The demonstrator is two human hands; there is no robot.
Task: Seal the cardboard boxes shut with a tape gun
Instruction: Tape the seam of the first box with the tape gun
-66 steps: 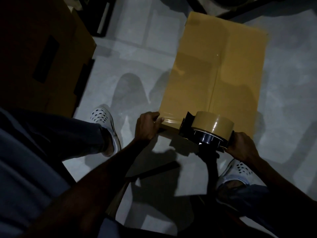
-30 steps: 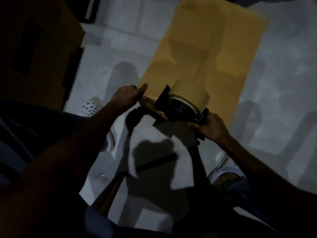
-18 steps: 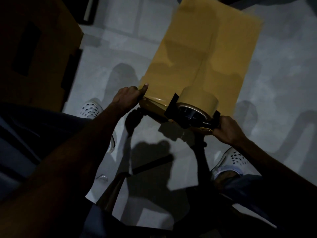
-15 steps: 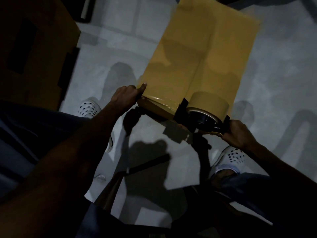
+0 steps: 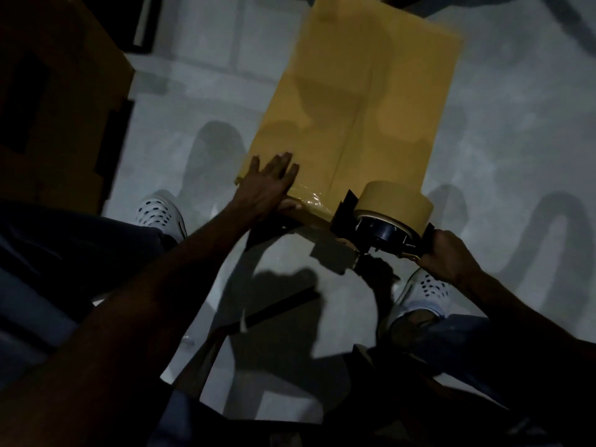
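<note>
A closed cardboard box (image 5: 361,91) lies on the pale floor, its centre seam running away from me. My left hand (image 5: 267,180) lies flat with spread fingers on the box's near left corner, the thumb down over the near edge. Shiny tape (image 5: 309,200) runs along that near edge. My right hand (image 5: 446,254) grips the handle of the black tape gun (image 5: 377,225), which carries a tan tape roll (image 5: 395,203) and sits at the box's near right corner.
A larger dark cardboard box (image 5: 54,101) stands at the left. My feet in white perforated shoes (image 5: 161,212) rest on the floor near the box, the other shoe (image 5: 425,290) below the tape gun. Flattened cardboard (image 5: 267,317) lies in shadow near my legs.
My left hand has let go of the box's near edge and now lies flat on the top. The tape gun has slid right along the near edge, trailing tape.
</note>
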